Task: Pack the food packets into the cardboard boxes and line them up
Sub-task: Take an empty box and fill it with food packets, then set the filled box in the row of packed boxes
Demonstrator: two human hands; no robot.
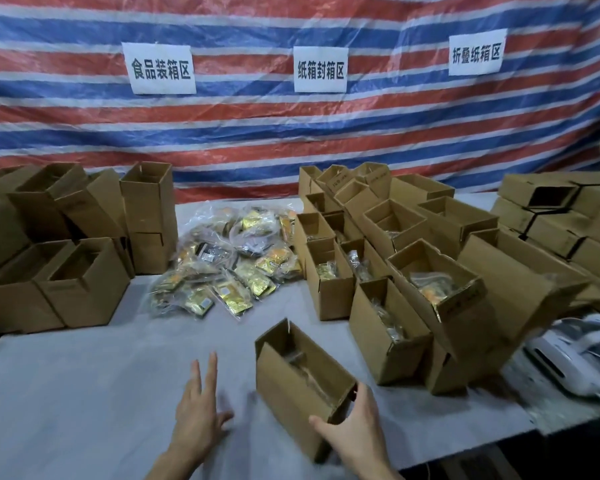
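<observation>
From the head camera, the grey-covered surface runs back to a red, white and blue striped tarp with three paper signs pinned to it. Near the front edge, a little right of the middle, the open cardboard box sits at an angle, and what looks like a clear packet lies inside it. The right hand grips its near right corner, thumb on the front face and fingers curled round the side. The left hand is just left of the box, apart from it, with straight spread fingers and nothing in it. The loose food packets are heaped in the middle towards the back edge. The empty boxes are stacked along the left edge. The packed boxes stand in rows on the right side, packets showing inside several of them. More cartons pile up at the back right corner. A white device sits by the right edge.
</observation>
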